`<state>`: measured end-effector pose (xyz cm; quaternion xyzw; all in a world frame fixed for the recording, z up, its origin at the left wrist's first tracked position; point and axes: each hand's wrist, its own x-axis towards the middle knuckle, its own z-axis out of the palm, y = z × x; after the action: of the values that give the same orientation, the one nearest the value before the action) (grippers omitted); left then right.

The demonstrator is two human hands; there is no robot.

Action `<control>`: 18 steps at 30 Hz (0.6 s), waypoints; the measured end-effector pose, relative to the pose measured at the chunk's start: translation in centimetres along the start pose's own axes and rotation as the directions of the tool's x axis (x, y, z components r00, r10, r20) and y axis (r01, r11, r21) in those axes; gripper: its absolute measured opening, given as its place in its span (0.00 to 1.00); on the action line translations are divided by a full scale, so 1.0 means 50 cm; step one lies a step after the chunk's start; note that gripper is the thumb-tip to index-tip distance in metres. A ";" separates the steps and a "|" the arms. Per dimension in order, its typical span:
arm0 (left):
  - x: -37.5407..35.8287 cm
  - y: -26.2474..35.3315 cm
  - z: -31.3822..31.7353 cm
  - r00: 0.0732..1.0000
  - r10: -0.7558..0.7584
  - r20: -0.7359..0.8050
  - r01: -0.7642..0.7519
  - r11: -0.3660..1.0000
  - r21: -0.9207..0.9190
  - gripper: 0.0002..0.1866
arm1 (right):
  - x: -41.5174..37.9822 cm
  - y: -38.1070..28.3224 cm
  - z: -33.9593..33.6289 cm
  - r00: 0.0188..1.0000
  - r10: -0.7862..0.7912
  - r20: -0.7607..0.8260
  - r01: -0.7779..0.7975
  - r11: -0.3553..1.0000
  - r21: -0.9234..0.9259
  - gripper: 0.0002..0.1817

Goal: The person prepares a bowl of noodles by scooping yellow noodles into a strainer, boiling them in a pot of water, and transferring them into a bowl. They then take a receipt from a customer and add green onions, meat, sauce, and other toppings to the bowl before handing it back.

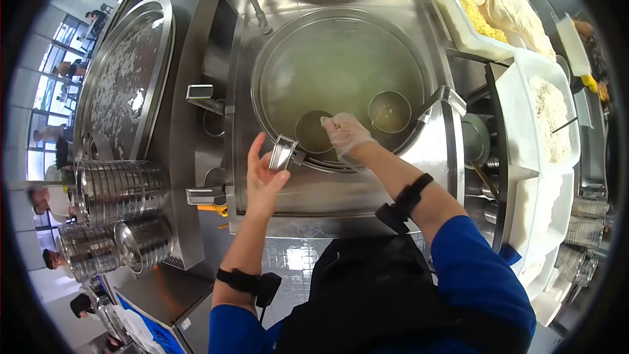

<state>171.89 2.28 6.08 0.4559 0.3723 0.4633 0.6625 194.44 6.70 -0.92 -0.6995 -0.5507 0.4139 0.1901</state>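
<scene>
A large round vat (334,46) of cloudy, steaming water sits in the steel counter before me. Two round noodle strainers are in it. The nearer strainer (309,137) lies at the vat's front rim, its wide metal handle (283,153) in the fingers of my left hand (263,180), with the index finger pointing up. My right hand (347,134), in a clear plastic glove, is closed above that strainer's right edge. What its fingers hold, if anything, is hidden. To the right, the second strainer (391,113) hangs by a handle (447,99) over the rim.
A curved faucet (255,0) stands at the back left. Left are a wide wet pan (124,78) and stacked metal bowls (121,190). At right, white bins hold yellow noodles (481,19) and pale noodles (550,118). Other people appear at the far left, and an arm at far right.
</scene>
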 end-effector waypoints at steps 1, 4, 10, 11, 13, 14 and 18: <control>-0.001 0.012 0.027 0.999 0.008 -0.043 -0.004 0.997 0.083 0.39 | 0.009 -0.002 0.005 0.997 0.061 0.046 -0.059 0.997 -0.048 0.25; 0.018 0.006 0.039 0.996 -0.046 -0.076 0.071 0.929 0.364 0.28 | 0.042 0.017 0.044 1.000 0.021 -0.008 -0.022 0.993 -0.114 0.22; 0.004 0.004 0.045 0.981 -0.038 -0.188 0.083 0.967 0.239 0.21 | 0.126 0.134 0.085 0.993 -0.073 -0.087 0.090 0.975 0.202 0.16; 0.005 0.004 0.048 0.978 -0.031 -0.207 0.081 0.968 0.236 0.21 | 0.114 0.133 0.085 0.982 -0.148 -0.116 0.151 0.988 0.012 0.15; 0.011 0.003 0.051 0.977 -0.010 -0.211 0.062 0.969 0.239 0.21 | 0.030 0.014 0.022 1.000 -0.023 -0.012 0.023 1.000 0.015 0.14; 0.009 0.000 0.052 0.976 -0.006 -0.217 0.059 0.969 0.241 0.21 | 0.018 -0.011 0.008 0.996 0.072 0.046 -0.078 0.987 0.143 0.14; 0.009 -0.002 0.050 0.972 0.008 -0.236 0.049 0.971 0.234 0.21 | 0.082 0.062 0.040 0.994 -0.085 -0.065 0.085 0.996 0.002 0.12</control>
<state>174.33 2.03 6.69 0.4702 0.5057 0.4589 0.5591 194.98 9.14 -5.82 -0.6880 -0.5724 0.3839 0.2272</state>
